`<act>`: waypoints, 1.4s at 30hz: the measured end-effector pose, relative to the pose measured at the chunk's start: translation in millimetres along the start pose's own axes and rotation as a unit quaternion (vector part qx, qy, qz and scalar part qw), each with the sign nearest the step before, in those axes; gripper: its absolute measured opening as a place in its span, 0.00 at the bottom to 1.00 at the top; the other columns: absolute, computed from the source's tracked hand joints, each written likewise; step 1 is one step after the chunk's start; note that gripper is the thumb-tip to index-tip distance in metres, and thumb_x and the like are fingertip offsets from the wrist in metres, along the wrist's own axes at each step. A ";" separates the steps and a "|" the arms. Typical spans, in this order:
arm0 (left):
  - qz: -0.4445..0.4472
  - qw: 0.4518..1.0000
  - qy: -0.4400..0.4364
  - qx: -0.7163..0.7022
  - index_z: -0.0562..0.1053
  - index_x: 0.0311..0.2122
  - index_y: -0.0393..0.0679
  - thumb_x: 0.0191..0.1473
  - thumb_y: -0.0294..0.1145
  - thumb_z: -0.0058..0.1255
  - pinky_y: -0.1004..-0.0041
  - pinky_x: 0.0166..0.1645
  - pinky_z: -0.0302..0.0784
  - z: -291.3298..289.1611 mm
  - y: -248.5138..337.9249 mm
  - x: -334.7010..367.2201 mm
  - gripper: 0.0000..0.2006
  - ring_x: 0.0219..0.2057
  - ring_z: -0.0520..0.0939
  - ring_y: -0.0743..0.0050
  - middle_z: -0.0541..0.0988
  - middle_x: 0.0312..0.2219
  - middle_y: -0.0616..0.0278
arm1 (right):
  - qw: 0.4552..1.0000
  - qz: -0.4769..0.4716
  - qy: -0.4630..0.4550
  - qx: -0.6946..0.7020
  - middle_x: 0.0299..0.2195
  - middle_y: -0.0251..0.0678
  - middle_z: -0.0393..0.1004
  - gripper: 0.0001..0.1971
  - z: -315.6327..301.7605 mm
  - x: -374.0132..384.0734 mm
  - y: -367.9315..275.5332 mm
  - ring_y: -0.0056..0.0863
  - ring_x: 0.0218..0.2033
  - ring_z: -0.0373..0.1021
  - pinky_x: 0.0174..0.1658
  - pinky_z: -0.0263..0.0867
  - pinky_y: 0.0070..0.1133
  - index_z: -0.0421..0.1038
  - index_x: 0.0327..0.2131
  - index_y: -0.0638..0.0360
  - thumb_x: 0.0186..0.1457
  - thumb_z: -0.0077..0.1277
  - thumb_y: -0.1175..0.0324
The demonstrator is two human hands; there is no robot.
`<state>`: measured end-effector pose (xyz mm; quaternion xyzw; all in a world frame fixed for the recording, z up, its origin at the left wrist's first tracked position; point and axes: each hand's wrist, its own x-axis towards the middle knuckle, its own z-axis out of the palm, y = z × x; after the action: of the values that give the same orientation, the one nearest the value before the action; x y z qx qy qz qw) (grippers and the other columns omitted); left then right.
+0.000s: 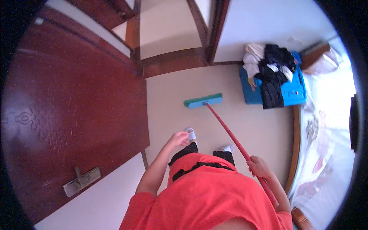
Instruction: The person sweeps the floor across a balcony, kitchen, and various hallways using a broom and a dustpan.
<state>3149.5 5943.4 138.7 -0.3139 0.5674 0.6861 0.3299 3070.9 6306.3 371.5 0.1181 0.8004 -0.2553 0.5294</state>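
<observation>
My right hand (259,167) is wrapped around the red handle of a broom (230,134), whose lower end runs back along my right forearm. Ahead of my feet, the light blue broom head with green bristles (203,101) rests on the floor. My left hand (179,139) hangs in front of my left thigh, holding nothing, its fingers loosely apart. White slippers (227,148) are on my feet.
A wide dark red door (76,96) with a metal handle (81,182) stands on the left. A wooden threshold (174,61) crosses the doorway ahead. At the far right, clothes (273,76) are heaped on a blue bin (249,97). Translucent plastic sheeting (326,153) covers the right side.
</observation>
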 end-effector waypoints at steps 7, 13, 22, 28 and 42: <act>-0.076 0.950 -0.106 -0.285 0.65 0.41 0.38 0.50 0.52 0.46 0.72 0.27 0.76 25.7 77.9 39.8 0.25 0.24 0.78 0.68 0.73 0.32 0.54 | 0.884 -0.206 -0.010 -0.420 0.24 0.51 0.71 0.15 21.9 66.8 -161.0 0.53 0.28 0.67 0.35 0.62 0.39 0.65 0.28 0.65 0.51 0.39 0.60; 0.018 0.886 0.121 -0.448 0.69 0.27 0.41 0.47 0.37 0.50 0.71 0.28 0.74 9.2 134.8 107.3 0.10 0.22 0.76 0.70 0.74 0.21 0.62 | 0.893 -0.179 -0.240 -0.336 0.21 0.36 0.71 0.23 -22.6 133.1 -314.8 0.25 0.19 0.68 0.23 0.65 0.23 0.65 0.41 0.62 0.56 0.37 0.50; 0.185 0.600 0.293 -0.721 0.65 0.26 0.43 0.50 0.31 0.44 0.76 0.21 0.68 -89.1 279.3 180.0 0.05 0.22 0.74 0.75 0.72 0.21 0.64 | 0.725 -0.625 -0.176 -0.230 0.43 0.40 0.62 0.27 -145.8 146.5 -505.0 0.35 0.42 0.63 0.42 0.60 0.24 0.64 0.47 0.59 0.40 0.58 0.66; 0.227 0.600 0.294 -0.708 0.66 0.24 0.44 0.50 0.35 0.45 0.76 0.19 0.69 -138.0 380.0 217.7 0.08 0.18 0.74 0.75 0.72 0.18 0.64 | 0.652 -0.749 -0.109 -0.056 0.31 0.41 0.70 0.14 -165.3 176.7 -616.2 0.30 0.34 0.67 0.39 0.63 0.23 0.70 0.28 0.64 0.46 0.55 0.61; 0.164 0.659 0.178 -0.712 0.67 0.25 0.43 0.50 0.38 0.48 0.76 0.18 0.69 -323.0 569.0 354.9 0.10 0.16 0.73 0.73 0.71 0.16 0.62 | 0.722 -0.622 -0.238 0.190 0.13 0.27 0.53 0.19 -199.6 319.8 -900.6 0.19 0.15 0.53 0.25 0.56 0.21 0.53 0.17 0.52 0.57 0.39 0.56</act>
<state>2499.7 5580.5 126.7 -0.4709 -0.0037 0.8543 -0.2200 2368.6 5628.7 398.2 -0.3726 0.4768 -0.6934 0.3912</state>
